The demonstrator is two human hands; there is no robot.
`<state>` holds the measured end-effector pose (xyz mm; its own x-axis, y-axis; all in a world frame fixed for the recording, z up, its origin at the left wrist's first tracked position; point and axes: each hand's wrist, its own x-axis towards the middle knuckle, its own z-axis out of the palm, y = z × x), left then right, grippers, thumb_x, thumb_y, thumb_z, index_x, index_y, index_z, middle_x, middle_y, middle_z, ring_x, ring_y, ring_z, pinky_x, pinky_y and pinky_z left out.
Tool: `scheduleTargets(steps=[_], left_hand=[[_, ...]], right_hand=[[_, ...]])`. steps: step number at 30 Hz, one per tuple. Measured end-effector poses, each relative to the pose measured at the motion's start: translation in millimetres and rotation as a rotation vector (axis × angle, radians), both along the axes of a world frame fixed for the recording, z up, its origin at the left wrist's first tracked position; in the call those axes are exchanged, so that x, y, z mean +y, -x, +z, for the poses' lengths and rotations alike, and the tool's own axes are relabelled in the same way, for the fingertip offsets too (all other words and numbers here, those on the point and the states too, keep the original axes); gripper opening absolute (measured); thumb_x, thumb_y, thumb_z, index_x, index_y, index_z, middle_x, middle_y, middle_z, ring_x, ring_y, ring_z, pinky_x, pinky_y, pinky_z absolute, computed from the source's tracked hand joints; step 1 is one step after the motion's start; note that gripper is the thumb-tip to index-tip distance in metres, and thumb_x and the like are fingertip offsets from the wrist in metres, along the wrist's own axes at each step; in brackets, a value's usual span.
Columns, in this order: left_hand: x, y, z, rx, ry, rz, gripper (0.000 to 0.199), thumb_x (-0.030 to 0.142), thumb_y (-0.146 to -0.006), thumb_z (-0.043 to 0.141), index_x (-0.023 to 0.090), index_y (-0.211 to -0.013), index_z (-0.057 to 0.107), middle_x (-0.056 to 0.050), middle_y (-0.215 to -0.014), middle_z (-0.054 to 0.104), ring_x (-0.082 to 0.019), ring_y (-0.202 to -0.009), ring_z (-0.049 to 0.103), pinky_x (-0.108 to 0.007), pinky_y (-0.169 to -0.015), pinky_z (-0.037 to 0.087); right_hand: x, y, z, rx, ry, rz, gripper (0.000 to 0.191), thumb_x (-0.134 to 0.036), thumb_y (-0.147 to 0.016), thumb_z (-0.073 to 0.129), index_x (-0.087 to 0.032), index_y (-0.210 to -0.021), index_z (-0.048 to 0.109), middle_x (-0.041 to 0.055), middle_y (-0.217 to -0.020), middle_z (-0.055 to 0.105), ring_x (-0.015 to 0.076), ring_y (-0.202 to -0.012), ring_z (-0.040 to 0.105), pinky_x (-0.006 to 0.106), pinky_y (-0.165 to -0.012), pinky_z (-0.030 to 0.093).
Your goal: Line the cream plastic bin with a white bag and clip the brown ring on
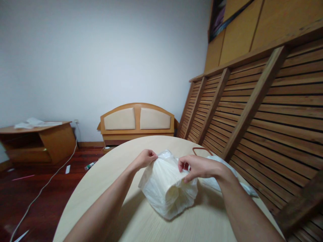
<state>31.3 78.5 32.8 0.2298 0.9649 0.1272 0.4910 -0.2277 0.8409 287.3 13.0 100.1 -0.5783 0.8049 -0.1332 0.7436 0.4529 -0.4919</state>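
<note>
A crumpled, translucent white plastic bag [157, 188] sits on the round pale table [121, 154] in front of me. Its gathered, rounded mouth faces toward me, and a pale yellowish tint shows through the film; whether anything is inside I cannot tell. My left hand [146, 158] pinches the bag's upper left edge between thumb and fingers. On the other side, my right hand [196, 167] is at the upper right of the bag, its bent fingers and thumb apart against the film. Behind my right forearm lies another whitish plastic bag [212, 183], partly hidden.
A thin brown loop [199, 148] lies by the table's far right edge. Slatted wooden panels [239, 111] lean close along the right. Beyond the table stands a headboard [137, 121]. At left are a low desk [55, 141] with papers and a white cable [47, 183] across the floor.
</note>
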Motion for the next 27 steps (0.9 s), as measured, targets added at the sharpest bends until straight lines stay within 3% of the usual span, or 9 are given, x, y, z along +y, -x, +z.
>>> scheduleTargets(steps=[8,15,19,22,27], left_hand=[[4.8,-0.2,-3.8,0.041,-0.081,0.026,0.025,0.037,-0.073,0.062,0.013,-0.070,0.068,0.000,-0.058,0.061,-0.013,-0.055,0.051,-0.024,-0.053,0.033],[10.0,-3.0,-13.3,0.088,-0.168,0.112,0.017,0.028,-0.082,0.061,0.013,-0.083,0.069,-0.006,-0.077,0.072,-0.018,-0.067,0.063,-0.025,-0.059,0.043],[0.9,-1.7,0.1,0.125,-0.289,0.191,0.022,0.029,-0.085,0.062,0.016,-0.101,0.067,-0.010,-0.105,0.073,-0.020,-0.082,0.067,-0.029,-0.074,0.049],[-11.6,-1.2,14.2,0.227,-0.354,0.144,0.024,0.035,-0.088,0.059,0.018,-0.105,0.066,-0.010,-0.109,0.072,-0.021,-0.086,0.068,-0.031,-0.078,0.050],[-18.8,7.3,22.8,0.379,-0.116,0.001,0.033,0.016,-0.084,0.055,0.014,-0.115,0.063,-0.015,-0.118,0.070,-0.024,-0.103,0.067,-0.030,-0.083,0.051]], right_hand=[[0.7,-2.8,-2.0,0.002,-0.002,0.011,0.049,-0.026,-0.058,0.086,-0.021,-0.102,0.068,0.0032,-0.099,0.066,0.0203,-0.089,0.059,0.027,-0.076,0.047],[-4.0,3.2,2.4,-0.036,-0.005,-0.028,0.063,-0.021,-0.057,0.085,-0.021,-0.118,0.067,0.0071,-0.114,0.065,0.0226,-0.094,0.061,0.029,-0.080,0.049],[-3.3,2.0,2.1,-0.032,0.010,-0.035,0.062,-0.023,-0.057,0.085,-0.021,-0.116,0.068,0.0068,-0.113,0.066,0.0225,-0.093,0.061,0.030,-0.081,0.049],[-1.4,-0.3,0.0,-0.029,0.016,-0.039,0.059,-0.024,-0.056,0.085,-0.022,-0.113,0.068,0.0057,-0.112,0.066,0.0221,-0.092,0.061,0.030,-0.080,0.048],[1.6,-4.2,-3.2,-0.050,-0.004,-0.054,0.044,-0.022,-0.059,0.083,-0.021,-0.100,0.067,0.0034,-0.100,0.067,0.0218,-0.092,0.061,0.027,-0.076,0.046]])
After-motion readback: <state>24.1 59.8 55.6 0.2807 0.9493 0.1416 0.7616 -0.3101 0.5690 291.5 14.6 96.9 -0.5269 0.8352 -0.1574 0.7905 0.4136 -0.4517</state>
